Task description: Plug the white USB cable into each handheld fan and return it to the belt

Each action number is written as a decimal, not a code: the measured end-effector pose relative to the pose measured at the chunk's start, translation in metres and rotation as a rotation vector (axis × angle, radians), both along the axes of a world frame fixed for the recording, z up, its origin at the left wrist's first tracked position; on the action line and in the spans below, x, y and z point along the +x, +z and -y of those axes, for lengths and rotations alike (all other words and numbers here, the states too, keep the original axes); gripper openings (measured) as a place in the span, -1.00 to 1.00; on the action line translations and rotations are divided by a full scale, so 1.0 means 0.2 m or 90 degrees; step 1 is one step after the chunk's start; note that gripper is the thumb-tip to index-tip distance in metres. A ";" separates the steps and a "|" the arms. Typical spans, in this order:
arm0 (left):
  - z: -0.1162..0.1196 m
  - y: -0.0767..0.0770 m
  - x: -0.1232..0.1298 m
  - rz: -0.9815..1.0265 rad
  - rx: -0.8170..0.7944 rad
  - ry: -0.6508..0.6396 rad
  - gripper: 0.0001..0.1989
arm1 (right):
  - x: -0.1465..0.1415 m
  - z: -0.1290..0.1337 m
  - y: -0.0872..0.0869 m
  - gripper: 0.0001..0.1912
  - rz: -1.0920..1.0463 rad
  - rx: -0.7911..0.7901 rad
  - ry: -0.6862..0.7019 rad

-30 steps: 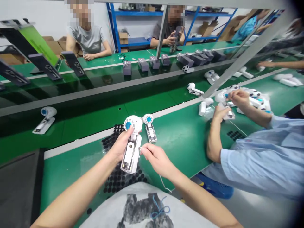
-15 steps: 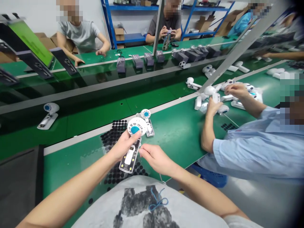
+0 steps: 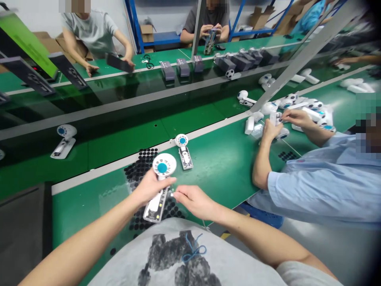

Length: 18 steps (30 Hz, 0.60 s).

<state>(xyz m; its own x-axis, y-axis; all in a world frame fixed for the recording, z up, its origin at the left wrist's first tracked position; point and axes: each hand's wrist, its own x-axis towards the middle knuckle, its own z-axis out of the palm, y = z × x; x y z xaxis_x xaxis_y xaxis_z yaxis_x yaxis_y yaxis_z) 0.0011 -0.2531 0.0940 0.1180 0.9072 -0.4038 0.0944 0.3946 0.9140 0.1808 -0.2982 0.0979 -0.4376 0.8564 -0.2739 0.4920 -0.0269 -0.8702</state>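
My left hand [image 3: 151, 186] is wrapped round the neck of a white handheld fan [image 3: 164, 163]. The fan has a round slotted head with a blue centre, tilted up, and a clear handle [image 3: 154, 208] showing a circuit board. Beside the handle's right edge, my right hand [image 3: 193, 200] pinches a small white cable plug [image 3: 172, 194]. A thin white cable [image 3: 205, 225] shows below this hand. Whether the plug touches the fan I cannot tell. A second handheld fan [image 3: 186, 157] lies on the green table just beyond. Black round pads [image 3: 143, 162] lie in sheets under my hands.
A co-worker in a blue shirt [image 3: 309, 190] handles white fans at right, near a pile of fans [image 3: 315, 109]. Across the belt [image 3: 125, 139], people work near grey boxes [image 3: 183, 68]. One fan [image 3: 64, 141] lies on the belt. A slanted metal post [image 3: 285, 75] crosses at right.
The held fan has moved slightly left and turned, apart from the second fan. My right hand has shifted slightly down, and the white plug now shows. A person across holds a dark box.
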 end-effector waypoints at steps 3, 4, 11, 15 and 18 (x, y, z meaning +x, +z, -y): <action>-0.12 -0.05 -0.12 -0.035 -0.030 0.153 -0.62 | 0.14 -0.05 -0.05 -0.67 0.070 0.012 -0.097; -0.16 -0.07 -0.13 -0.011 -0.049 0.182 -0.62 | 0.19 -0.07 -0.08 -0.67 0.087 0.026 -0.135; -0.39 -0.36 0.15 0.128 -0.087 0.186 -0.69 | 0.17 -0.29 -0.41 -0.82 0.140 0.102 -0.297; -0.45 -0.51 0.37 0.133 -0.098 0.152 -0.79 | 0.17 -0.36 -0.54 -0.74 0.144 0.073 -0.349; -0.48 -0.53 0.52 0.112 -0.091 0.113 -0.79 | 0.26 -0.39 -0.56 -0.60 0.148 0.072 -0.381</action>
<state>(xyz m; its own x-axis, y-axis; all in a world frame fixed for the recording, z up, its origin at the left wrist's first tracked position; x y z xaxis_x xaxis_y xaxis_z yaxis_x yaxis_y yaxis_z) 0.1052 -0.1564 -0.0124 0.0415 0.8554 -0.5163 -0.1436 0.5165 0.8442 0.2329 -0.2206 -0.0141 0.1831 0.9630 -0.1976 0.5963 -0.2686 -0.7565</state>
